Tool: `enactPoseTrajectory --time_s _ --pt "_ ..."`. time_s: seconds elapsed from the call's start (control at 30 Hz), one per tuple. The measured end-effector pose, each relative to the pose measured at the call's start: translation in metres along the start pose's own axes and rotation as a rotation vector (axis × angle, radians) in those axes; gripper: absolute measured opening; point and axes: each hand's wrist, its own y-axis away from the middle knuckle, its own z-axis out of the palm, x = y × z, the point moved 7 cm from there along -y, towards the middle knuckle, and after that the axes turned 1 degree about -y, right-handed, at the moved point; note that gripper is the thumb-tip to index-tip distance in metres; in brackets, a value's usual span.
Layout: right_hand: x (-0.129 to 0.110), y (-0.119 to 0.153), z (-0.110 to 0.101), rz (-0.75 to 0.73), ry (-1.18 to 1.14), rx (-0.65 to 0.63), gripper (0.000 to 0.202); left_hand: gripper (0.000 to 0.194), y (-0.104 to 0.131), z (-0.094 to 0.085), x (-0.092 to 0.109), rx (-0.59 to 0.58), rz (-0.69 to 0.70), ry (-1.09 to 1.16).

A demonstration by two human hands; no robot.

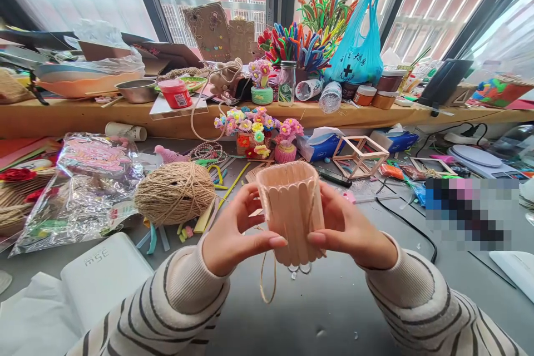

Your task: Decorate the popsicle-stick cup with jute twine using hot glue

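Between my two hands is a small cup made of upright wooden craft sticks [294, 217], held up over the grey table. My left hand [240, 233] grips its left side, thumb on the front face and fingers behind. My right hand [350, 228] grips the right side in the same way. Twine runs along the cup's side edges, and a loose loop of twine [268, 289] hangs below it by my left thumb. The cup's open top faces up and tilts a little toward me. To the left of my left hand lies a large ball of twine [175, 192].
A white power bank [106, 278] and a clear plastic bag [79, 189] lie at the left. Behind the cup stand crocheted flowers [250, 128] and a wooden stick frame [361, 156]. A black cable [411, 222] crosses the right side. A cluttered wooden shelf [167, 119] runs along the windows.
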Motion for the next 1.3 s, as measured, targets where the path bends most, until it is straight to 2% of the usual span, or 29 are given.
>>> enactPoseTrajectory --time_s 0.07,0.13,0.23,0.37,0.57,0.77,1.03,1.2,1.3 --pt "-0.004 0.000 0.000 -0.034 -0.059 -0.057 0.074 0.078 0.000 -0.006 0.007 -0.042 0.023 -0.038" --pt "-0.007 -0.001 0.003 -0.060 -0.092 -0.133 0.070 0.088 0.000 -0.012 0.016 -0.100 0.103 -0.068" --pt "-0.007 -0.001 0.014 -0.064 -0.091 -0.285 0.070 0.088 0.002 -0.021 0.027 -0.131 0.197 -0.089" --pt "0.001 0.001 0.026 0.009 -0.096 -0.453 0.079 0.093 0.011 -0.009 0.035 -0.235 0.175 -0.131" --pt "0.007 0.004 0.033 0.037 -0.162 -0.574 0.075 0.085 0.027 0.006 0.044 -0.232 0.208 -0.128" --pt "0.008 0.005 0.034 0.028 -0.157 -0.603 0.077 0.081 0.031 0.008 0.044 -0.239 0.220 -0.204" --pt "0.020 0.002 0.031 0.123 -0.154 -0.507 0.082 0.082 0.027 0.008 0.038 -0.232 0.203 -0.208" --pt "0.020 -0.004 0.020 0.032 -0.115 -0.328 0.072 0.070 0.013 -0.005 0.035 -0.143 0.228 -0.122" --pt "0.018 -0.007 0.015 -0.013 -0.054 -0.308 0.072 0.065 0.007 -0.019 0.038 -0.072 0.311 -0.116"
